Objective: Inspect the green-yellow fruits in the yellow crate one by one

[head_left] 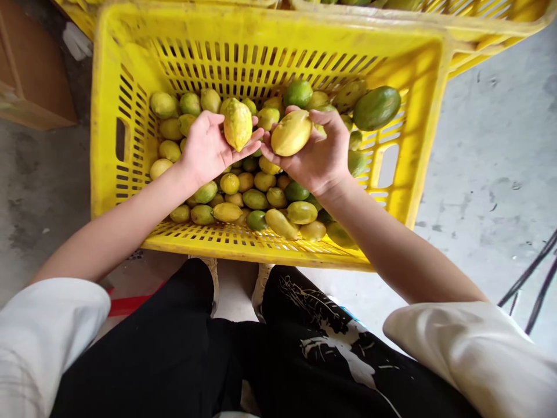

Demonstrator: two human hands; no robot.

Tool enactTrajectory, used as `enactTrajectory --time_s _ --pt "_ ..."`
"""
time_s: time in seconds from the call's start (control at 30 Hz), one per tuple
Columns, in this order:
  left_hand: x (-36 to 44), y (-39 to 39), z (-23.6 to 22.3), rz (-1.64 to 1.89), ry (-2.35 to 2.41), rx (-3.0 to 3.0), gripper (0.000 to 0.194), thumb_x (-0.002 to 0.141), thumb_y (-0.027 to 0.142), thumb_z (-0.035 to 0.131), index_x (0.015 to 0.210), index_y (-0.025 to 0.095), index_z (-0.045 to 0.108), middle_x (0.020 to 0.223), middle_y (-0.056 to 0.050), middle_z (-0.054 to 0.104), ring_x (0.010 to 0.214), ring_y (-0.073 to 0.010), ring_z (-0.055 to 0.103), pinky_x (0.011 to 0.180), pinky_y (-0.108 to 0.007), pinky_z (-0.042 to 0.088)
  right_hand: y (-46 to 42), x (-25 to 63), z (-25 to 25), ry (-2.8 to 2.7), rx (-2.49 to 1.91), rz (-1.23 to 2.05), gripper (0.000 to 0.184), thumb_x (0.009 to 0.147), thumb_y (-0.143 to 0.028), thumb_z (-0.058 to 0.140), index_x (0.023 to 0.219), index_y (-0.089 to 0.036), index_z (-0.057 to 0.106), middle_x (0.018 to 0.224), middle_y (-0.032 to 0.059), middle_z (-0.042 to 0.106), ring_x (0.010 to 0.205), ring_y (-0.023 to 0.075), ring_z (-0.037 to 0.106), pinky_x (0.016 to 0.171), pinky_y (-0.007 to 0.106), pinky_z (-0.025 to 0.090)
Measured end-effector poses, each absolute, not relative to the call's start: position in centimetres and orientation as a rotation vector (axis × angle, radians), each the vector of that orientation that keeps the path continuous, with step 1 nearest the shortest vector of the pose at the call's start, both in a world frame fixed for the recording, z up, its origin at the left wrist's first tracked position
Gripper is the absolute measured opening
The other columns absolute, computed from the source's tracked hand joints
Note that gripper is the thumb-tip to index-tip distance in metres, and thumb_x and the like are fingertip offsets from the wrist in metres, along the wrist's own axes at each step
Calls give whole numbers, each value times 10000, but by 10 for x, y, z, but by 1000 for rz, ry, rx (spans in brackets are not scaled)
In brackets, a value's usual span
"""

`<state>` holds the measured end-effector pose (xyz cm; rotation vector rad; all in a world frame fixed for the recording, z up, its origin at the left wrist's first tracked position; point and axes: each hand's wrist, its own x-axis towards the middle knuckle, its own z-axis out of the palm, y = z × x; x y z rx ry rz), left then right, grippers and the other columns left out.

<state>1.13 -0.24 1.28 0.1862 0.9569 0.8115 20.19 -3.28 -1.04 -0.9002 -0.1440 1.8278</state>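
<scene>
My left hand (209,144), palm up, holds a bumpy yellow-green lemon (238,125) between thumb and fingers. A smoother yellow lemon (291,133) rests in my right hand (324,152), whose fingers curl around it from below. Both hands are close together above a yellow slotted plastic crate (270,29). Inside the crate lie many lemons, some yellow and some green, partly hidden by my hands and forearms. A large dark green fruit (376,108) sits on the pile at the right, near the crate wall.
More yellow crates (474,35) with fruit stand against the far side. A cardboard box (32,69) is at the upper left on the grey concrete floor (487,162). Dark cables or rods (533,278) show at the right edge. My legs are at the crate's near side.
</scene>
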Motion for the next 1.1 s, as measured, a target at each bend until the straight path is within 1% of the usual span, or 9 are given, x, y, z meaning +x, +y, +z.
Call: enactTrajectory --time_s 0.07,0.13,0.37,0.47,0.57,0.73,0.83,0.93,1.1 --pt "11 -1 9 839 991 170 364 1111 259 363 1336 197 642 1016 -69 754 1245 -259 761 889 -281 643 -31 207 -14 -171 -842 1852 483 619 -274 659 1090 -380 645 940 -16 776 1190 303 685 987 479 604" --pt "11 0 6 846 1007 166 305 1105 239 431 1323 219 645 965 -52 742 1131 -234 790 789 -233 619 -30 208 -16 -205 -833 1874 540 581 -259 638 1105 -387 655 980 -16 789 1269 317 666 1026 497 578" --pt "12 -2 8 790 1048 215 226 1138 149 444 1141 191 666 705 23 596 551 -76 590 511 -131 438 -36 197 -16 -199 -923 1932 321 834 -306 729 1142 -273 646 935 13 758 914 201 716 864 323 660" --pt "12 -3 5 750 1053 236 251 1132 193 462 1191 216 706 729 -3 655 620 -116 663 585 -169 537 -38 196 -24 -198 -996 1971 320 841 -359 837 1089 -300 643 880 -25 722 881 206 670 902 376 655" --pt "11 -3 2 721 1048 232 278 1116 291 502 1285 215 709 851 -49 738 879 -209 797 736 -251 646 -38 197 -29 -231 -1034 1952 329 795 -345 853 1051 -309 650 897 -12 723 952 239 668 959 434 635" --pt "8 -2 5 755 993 184 426 1124 358 376 1334 118 658 1036 -115 757 1148 -275 798 834 -277 672 -38 197 -15 -215 -972 1941 192 897 -400 681 1042 -275 669 983 50 771 954 232 709 748 342 651" --pt "9 0 9 813 952 167 451 1137 294 304 1419 123 612 1116 -102 749 1259 -258 759 931 -294 661 -38 199 -8 -181 -846 1959 269 876 -369 499 1085 -279 643 1013 60 790 950 238 728 761 363 657" --pt "11 0 11 833 970 174 388 1167 287 341 1401 158 623 1099 -74 742 1222 -218 763 931 -255 639 -38 198 -6 -169 -761 1941 329 828 -305 454 1114 -273 613 1019 64 792 955 228 742 817 356 661" --pt "11 -3 5 805 1026 177 256 1160 213 460 1262 169 690 851 -26 685 890 -149 763 764 -194 585 -38 193 -4 -92 -902 1932 182 927 -333 658 1093 -273 611 888 7 752 830 173 732 739 236 668"
